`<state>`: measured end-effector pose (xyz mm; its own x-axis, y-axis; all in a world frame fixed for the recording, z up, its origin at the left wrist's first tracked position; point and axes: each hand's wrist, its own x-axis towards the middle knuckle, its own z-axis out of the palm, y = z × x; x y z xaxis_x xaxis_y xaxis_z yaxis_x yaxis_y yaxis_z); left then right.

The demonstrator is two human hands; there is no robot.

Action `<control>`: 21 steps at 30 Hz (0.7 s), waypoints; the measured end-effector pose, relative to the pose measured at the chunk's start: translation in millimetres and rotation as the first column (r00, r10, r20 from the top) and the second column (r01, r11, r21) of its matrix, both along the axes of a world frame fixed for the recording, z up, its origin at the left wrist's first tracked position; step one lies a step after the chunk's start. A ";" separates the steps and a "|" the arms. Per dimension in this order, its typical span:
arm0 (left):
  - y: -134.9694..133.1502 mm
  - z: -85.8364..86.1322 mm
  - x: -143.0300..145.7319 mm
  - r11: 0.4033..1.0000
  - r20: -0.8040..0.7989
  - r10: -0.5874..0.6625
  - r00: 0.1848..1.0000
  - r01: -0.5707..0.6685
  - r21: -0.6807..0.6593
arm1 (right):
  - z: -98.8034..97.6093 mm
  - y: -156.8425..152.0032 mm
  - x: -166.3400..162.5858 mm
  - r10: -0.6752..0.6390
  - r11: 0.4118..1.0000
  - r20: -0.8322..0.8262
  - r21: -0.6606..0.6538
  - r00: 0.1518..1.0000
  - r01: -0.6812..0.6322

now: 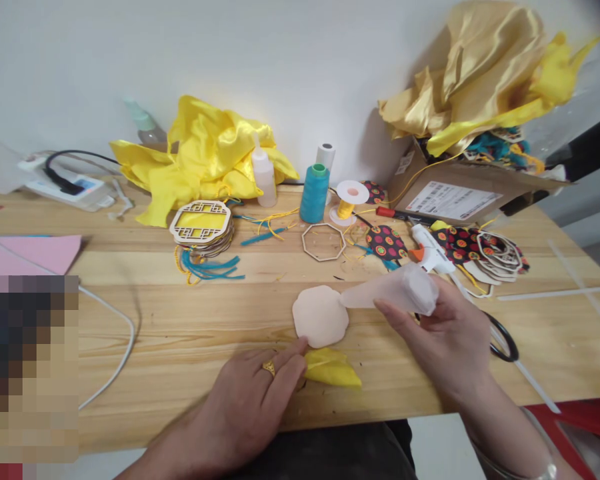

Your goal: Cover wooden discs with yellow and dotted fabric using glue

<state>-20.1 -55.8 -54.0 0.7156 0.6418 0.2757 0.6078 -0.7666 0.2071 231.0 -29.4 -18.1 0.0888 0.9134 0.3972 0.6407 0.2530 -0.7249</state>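
Note:
A pale, flat plate with a scalloped outline [321, 317] lies on the wooden table in front of me. My left hand [260, 387] is palm down, with one outstretched fingertip touching the plate's lower left edge; its thumb is hidden. Beside those fingers, just below the plate, is a piece of yellow cloth [333, 368]. In my right hand [445, 340] is a translucent white squeeze bottle [390, 291], tipped on its side. Its nozzle points left and meets the plate's upper right edge; whether anything flows out is too small to see.
Behind are yellow satin [200, 153], another squeeze bottle [266, 177], teal thread [314, 193] and a yellow spool [347, 207]. Stacked fretwork frames [203, 223] with tassels lie left. A glue gun [430, 250] sits near a cardboard box [440, 193]. A white cable [130, 333] crosses the left side.

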 end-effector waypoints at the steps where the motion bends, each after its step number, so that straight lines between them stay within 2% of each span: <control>1: -0.5 -1.2 -0.7 1.000 -0.005 -0.003 1.000 0.003 0.006 | -0.3 -0.1 0.1 0.009 1.000 -0.004 0.000 1.000 -0.009; 9: 0.6 1.6 1.5 1.000 0.043 0.014 0.999 -0.014 -0.006 | 10.4 -18.5 3.1 0.033 0.999 0.002 -0.040 0.999 -0.033; 13: -0.4 -0.9 -2.1 0.999 0.100 0.033 0.994 -0.036 0.031 | 19.4 -21.1 -2.7 -0.006 0.999 -0.211 -0.034 0.977 -0.001; 15: -1.1 -2.6 -4.2 0.998 0.139 0.029 0.990 -0.036 0.044 | 22.7 -18.5 -5.7 -0.021 0.997 -0.370 -0.079 0.929 -0.009; 17: -1.1 -3.6 -4.8 0.998 0.171 0.032 0.985 -0.041 0.051 | 25.4 -13.7 -7.7 0.014 0.991 -0.499 -0.106 0.867 -0.077; 19: 0.2 -3.4 -3.4 0.997 0.195 0.033 0.980 -0.046 0.060 | 27.6 -7.1 -8.5 0.071 0.989 -0.573 -0.069 0.817 -0.134; 21: 2.4 -2.0 -0.6 0.996 0.218 0.025 0.976 -0.043 0.078 | 29.2 1.0 -8.1 0.093 0.992 -0.613 -0.008 0.785 -0.124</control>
<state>-20.7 -53.5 -56.1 0.6111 0.6339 0.4741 0.5818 -0.7658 0.2740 222.9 -28.4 11.2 0.1976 0.9474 0.2518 0.0313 0.2507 -0.9676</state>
